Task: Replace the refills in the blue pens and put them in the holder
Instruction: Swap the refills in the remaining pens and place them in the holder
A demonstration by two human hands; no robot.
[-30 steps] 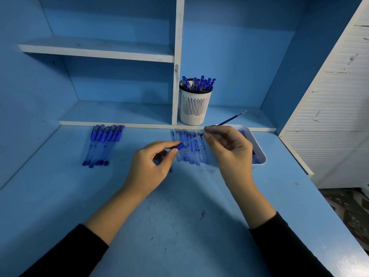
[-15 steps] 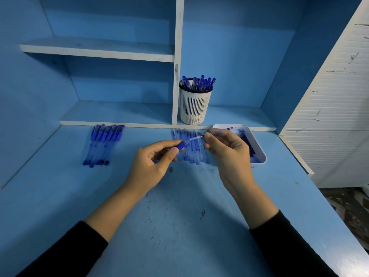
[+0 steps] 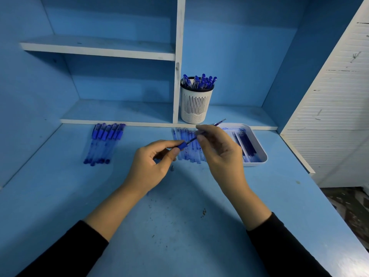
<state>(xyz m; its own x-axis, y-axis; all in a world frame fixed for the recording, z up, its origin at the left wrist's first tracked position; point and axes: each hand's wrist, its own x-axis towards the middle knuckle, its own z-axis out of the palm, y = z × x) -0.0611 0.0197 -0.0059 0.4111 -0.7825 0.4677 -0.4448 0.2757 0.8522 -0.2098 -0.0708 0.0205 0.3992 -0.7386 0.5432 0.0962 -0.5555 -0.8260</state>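
My left hand point(image 3: 151, 166) grips a blue pen barrel point(image 3: 181, 146) above the desk, its open end facing right. My right hand point(image 3: 221, 150) pinches a thin blue refill point(image 3: 218, 123) whose lower end is at the barrel's mouth and whose tip sticks up to the right. A white slotted holder point(image 3: 196, 105) on the low shelf behind contains several blue pens point(image 3: 200, 81). Several capped blue pens point(image 3: 104, 142) lie in a row at the left. Several clear barrels or refills point(image 3: 187, 136) lie behind my hands.
A white tray point(image 3: 259, 154) with several refills sits at the right of the desk, next to my right hand. A shelf divider point(image 3: 177, 62) stands just left of the holder. A white slatted panel point(image 3: 335, 108) borders the desk on the right.
Half a second ago the refill was mostly hidden in my right hand near the tray; now its tip sticks up to the right again, as it did a second ago. My left hand stays put.
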